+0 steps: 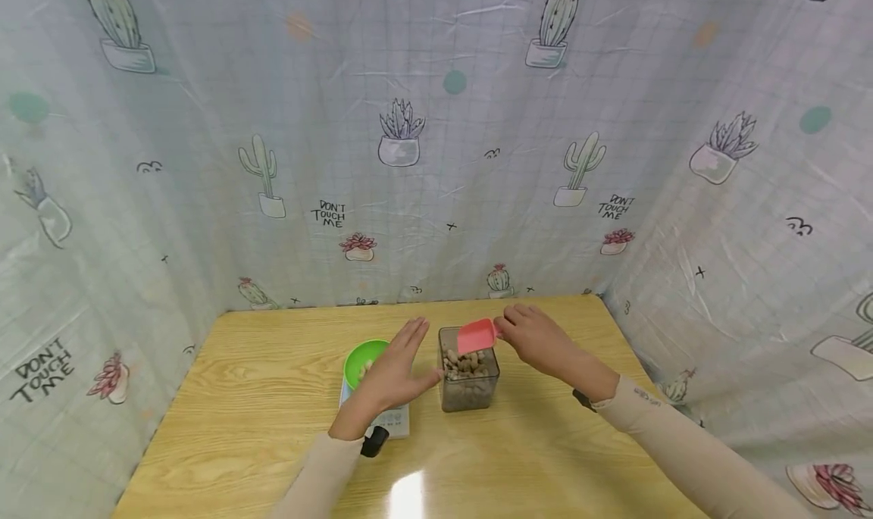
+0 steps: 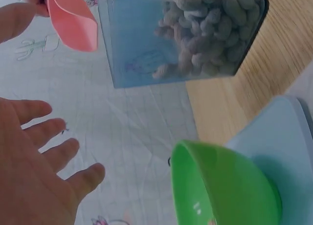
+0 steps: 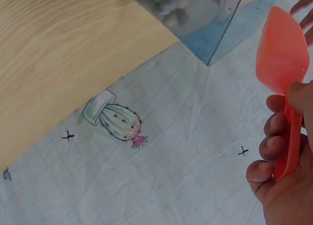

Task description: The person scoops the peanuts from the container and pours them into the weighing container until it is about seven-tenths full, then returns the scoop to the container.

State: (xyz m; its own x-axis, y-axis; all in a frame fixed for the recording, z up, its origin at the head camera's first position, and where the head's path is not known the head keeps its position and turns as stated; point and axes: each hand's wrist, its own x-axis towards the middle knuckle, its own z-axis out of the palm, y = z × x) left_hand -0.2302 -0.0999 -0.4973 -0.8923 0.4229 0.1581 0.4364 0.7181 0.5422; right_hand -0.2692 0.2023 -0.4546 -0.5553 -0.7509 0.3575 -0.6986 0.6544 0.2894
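- One cactus-printed sheet (image 1: 470, 42) wraps my workspace from nine through twelve to three o'clock.
- Wooden table (image 1: 273, 382), inside it.
- Pale scale (image 1: 398, 422), between eight and nine o'clock from the see-through container (image 1: 467, 398).
- My left hand (image 1: 395, 371), at the container's nine o'clock, fingers straight and spread, well apart from the other hand.
- My right hand (image 1: 542, 341), at its two o'clock, clamped round the handle of the scoop (image 1: 477, 336).
- The container itself, upright on the table.
- Green bowl (image 1: 352, 361) on the scale, partly hidden by my left hand.
- Pinkish-red scoop, above the container's opening, blade towards nine o'clock.
- Peanuts (image 1: 467, 366), heaped inside the container.
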